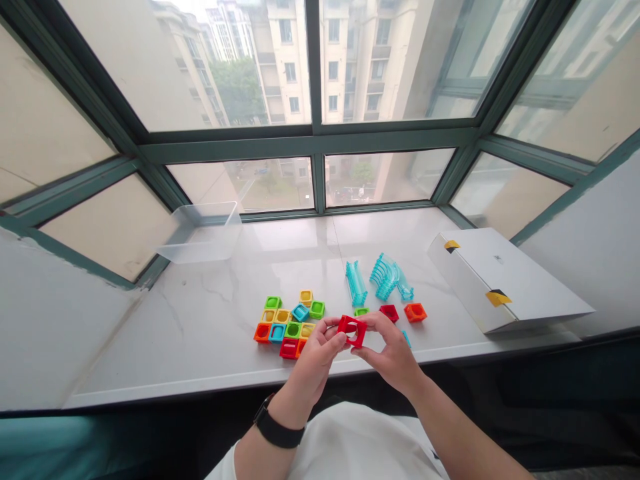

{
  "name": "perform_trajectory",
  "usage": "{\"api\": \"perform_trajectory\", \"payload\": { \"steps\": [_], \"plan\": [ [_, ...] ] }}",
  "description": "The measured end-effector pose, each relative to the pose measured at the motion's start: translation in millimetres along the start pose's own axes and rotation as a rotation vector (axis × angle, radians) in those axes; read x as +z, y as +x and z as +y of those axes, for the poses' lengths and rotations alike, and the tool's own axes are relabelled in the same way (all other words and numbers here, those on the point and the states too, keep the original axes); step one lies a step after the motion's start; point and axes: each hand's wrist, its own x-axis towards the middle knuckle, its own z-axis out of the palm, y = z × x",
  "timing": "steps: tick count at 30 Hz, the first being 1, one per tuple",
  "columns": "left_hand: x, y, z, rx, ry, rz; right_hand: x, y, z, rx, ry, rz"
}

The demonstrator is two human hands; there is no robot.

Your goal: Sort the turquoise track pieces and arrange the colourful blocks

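Observation:
Between my two hands, above the sill's front part, is a red hollow toy block [358, 338] with a round opening in its face. My left hand [320, 350] grips its left side with thumb and fingers. From the right, my right hand [393, 353] pinches the same block. Left of my hands lies a group of coloured blocks, among them a yellow block [269, 316], a green block [293, 330] and a blue block [301, 312]. Just beyond my right hand sit another red block [389, 313] and an orange block [415, 312]. A green block [361, 311] is partly hidden.
Clear blue track pieces [356, 283] and curved ones [385, 277] lie farther back on the white marbled sill [200, 333]. A transparent plastic bin [205, 233] stands at the back left. At the right is a white box [515, 280] with yellow-black tabs. Window frames enclose the sill.

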Motion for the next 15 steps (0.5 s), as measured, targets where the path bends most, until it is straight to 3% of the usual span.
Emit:
{"api": "perform_trajectory", "payload": {
  "steps": [10,15],
  "plan": [
    [-6.1,1.9,-3.8,-0.010,0.160,0.028,-2.6,-3.8,13.5,-0.040,-0.078,0.003],
    [-10.9,3.9,-11.0,-0.002,0.329,0.032,-9.1,-7.1,24.9,-0.096,-0.197,-0.090]
  ]
}}
